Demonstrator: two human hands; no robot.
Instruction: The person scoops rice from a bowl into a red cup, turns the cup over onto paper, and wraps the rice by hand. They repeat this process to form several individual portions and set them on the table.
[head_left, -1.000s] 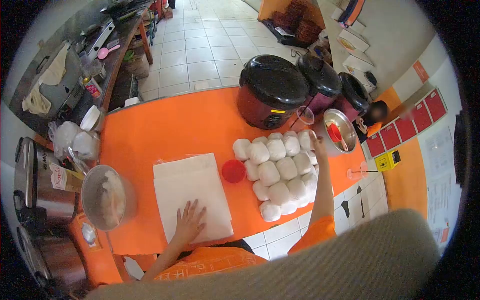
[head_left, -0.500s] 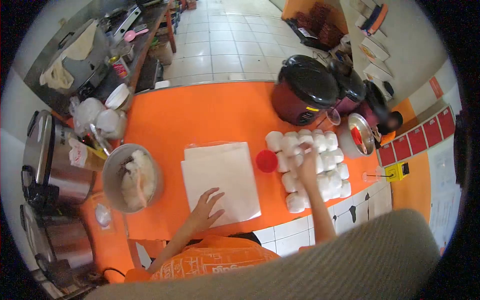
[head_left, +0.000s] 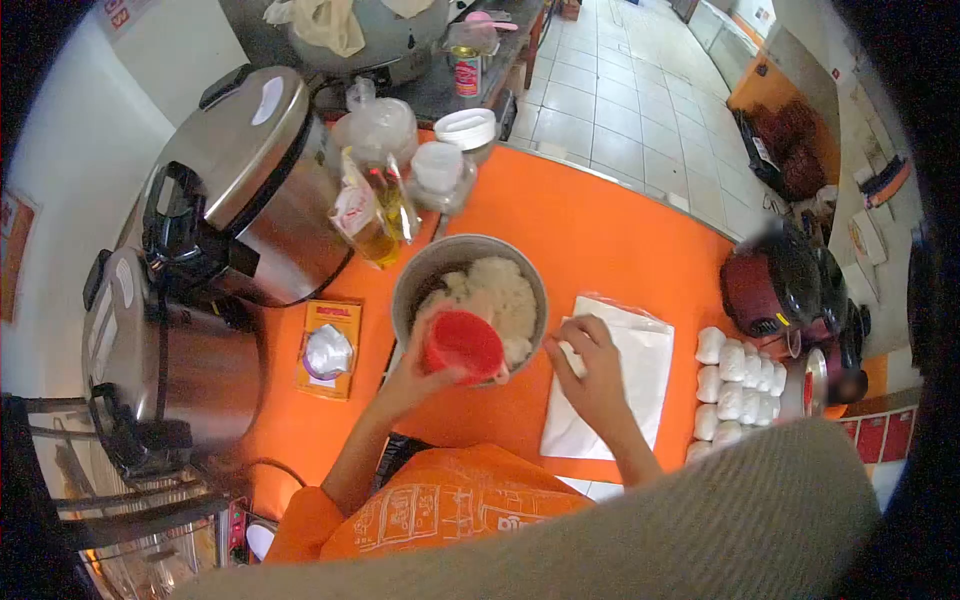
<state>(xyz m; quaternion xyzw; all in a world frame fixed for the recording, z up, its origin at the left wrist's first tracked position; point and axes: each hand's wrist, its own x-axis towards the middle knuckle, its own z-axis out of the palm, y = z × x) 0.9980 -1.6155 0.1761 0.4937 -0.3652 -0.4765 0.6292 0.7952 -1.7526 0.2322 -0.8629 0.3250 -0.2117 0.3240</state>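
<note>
My left hand (head_left: 408,375) is wrapped round a red plastic cup (head_left: 463,348), held tilted over the near side of a grey metal pot (head_left: 404,285). Cooked white rice (head_left: 500,290) fills much of the pot's right side; the cup and hand hide part of it. To the right of the pot, my right hand (head_left: 592,375) hovers above a stack of white paper sheets (head_left: 640,385). Its fingers are half curled, thumb and fingertips slightly apart, and I see nothing in them.
White wrapped bundles (head_left: 735,365) stand in rows at the right, near dark red rice cookers (head_left: 765,280). Large steel cookers (head_left: 235,190) line the left side. A yellow packet (head_left: 345,375), an oil pouch (head_left: 375,220) and white-lidded jars (head_left: 467,130) surround the pot.
The view has swung left. My left hand has come off the paper and now holds the red cup, which stood beside the bundles, over the pot. My right hand has left the bundles.
</note>
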